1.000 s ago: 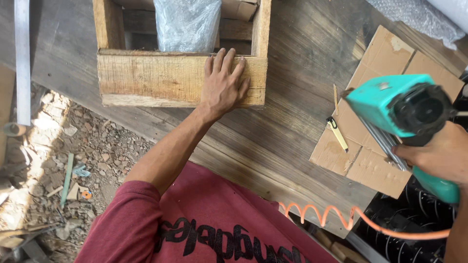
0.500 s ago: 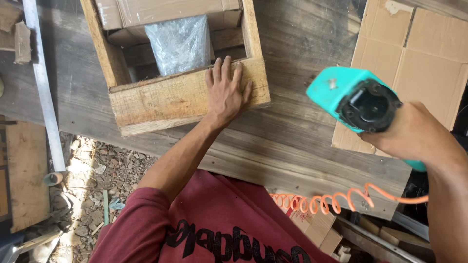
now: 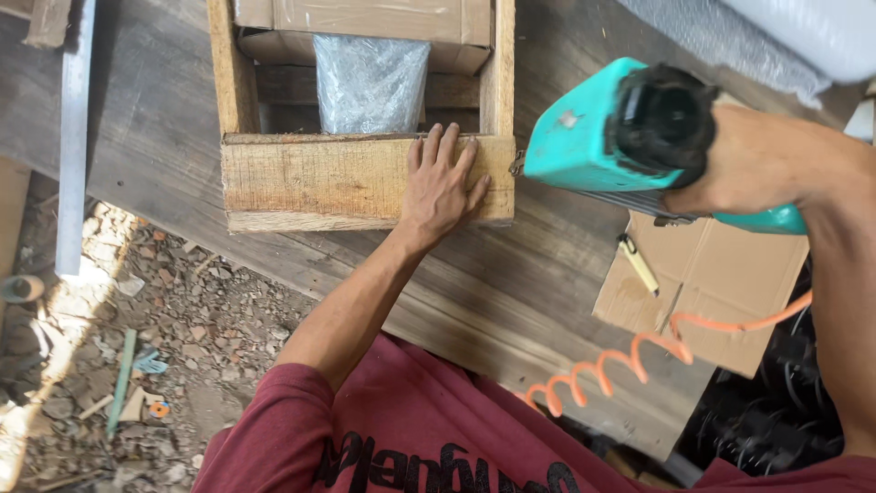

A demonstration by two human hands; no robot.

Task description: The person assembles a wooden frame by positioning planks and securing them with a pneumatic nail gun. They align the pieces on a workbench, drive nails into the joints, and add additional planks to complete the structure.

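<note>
Gripping the teal nail gun (image 3: 630,137), your right hand (image 3: 757,164) aims its nose toward 9 o'clock at the rough wooden crate (image 3: 356,178); your left hand (image 3: 443,183) lies open, flat on its board.

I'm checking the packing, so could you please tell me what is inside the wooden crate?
Inside the wooden crate stand a bubble-wrapped bundle and, behind it, a cardboard box. The front board hides their lower parts and the crate's floor.
</note>
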